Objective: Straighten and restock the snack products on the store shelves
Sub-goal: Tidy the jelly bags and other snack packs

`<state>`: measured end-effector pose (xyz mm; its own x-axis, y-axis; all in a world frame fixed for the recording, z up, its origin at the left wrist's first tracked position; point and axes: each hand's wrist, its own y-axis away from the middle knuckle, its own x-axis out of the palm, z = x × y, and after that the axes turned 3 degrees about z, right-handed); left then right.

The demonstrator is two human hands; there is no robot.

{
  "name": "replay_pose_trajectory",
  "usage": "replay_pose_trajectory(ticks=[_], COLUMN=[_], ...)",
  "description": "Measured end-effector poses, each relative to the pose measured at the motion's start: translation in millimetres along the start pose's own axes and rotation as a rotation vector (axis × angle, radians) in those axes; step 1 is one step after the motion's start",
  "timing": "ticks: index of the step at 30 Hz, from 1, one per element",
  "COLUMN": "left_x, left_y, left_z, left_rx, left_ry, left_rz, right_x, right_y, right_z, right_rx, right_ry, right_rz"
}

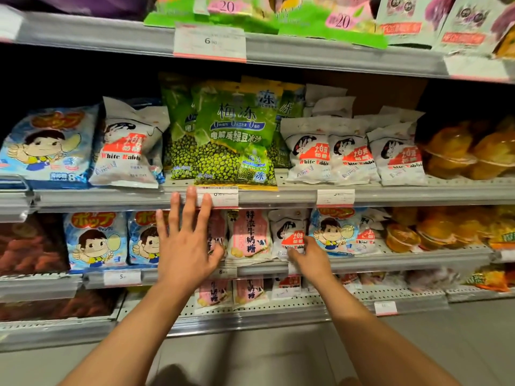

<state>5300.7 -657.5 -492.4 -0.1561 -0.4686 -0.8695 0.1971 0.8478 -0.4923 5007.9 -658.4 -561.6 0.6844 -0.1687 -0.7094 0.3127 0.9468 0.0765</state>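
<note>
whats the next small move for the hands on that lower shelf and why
Probably pull the White Rabbit bag forward and stand it square. The right hand already touches its lower edge, and a blue cartoon bag overlaps it. The left hand rests spread on the pink milk candy bag alongside.

Free room lies at the bottom of the frame, over the floor before the shelves. At centre, the green bags stand to the rail and nearly fill their bay; dark space opens above the blue bag at upper left. In the middle row, packs stand side by side, the pink pack just beside the white bag, leaving only narrow slits.
</note>
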Motion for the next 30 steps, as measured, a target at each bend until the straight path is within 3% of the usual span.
replay_pose_trajectory(ticks=[9,12,15,19,23,26,30], left_x=[3,4,5,5,1,-1,-1], left_y=[0,0,-1,-1,0,1,0], left_z=[1,2,2,-1,1,1,1], left_rx=[0.013,0.023,0.022,0.011,0.021,0.025,0.029], left_ry=[0.018,0.013,0.02,0.029,0.021,0.022,0.014], left_rz=[-0.031,-0.037,-0.046,-0.037,-0.021,-0.005,-0.004], right_x=[-3,-27,-57,-74,-74,-76,-88], right_y=[-26,-18,-18,-31,-35,-29,-1], right_z=[-2,-12,-29,-45,-53,-58,-48], right_rx=[0.071,0.04,0.162,0.328,0.339,0.266,0.002], right_ry=[0.086,0.058,0.019,-0.156,-0.25,-0.198,0.024], right_rz=[-0.018,-0.305,-0.553,-0.376,-0.352,-0.288,-0.297])
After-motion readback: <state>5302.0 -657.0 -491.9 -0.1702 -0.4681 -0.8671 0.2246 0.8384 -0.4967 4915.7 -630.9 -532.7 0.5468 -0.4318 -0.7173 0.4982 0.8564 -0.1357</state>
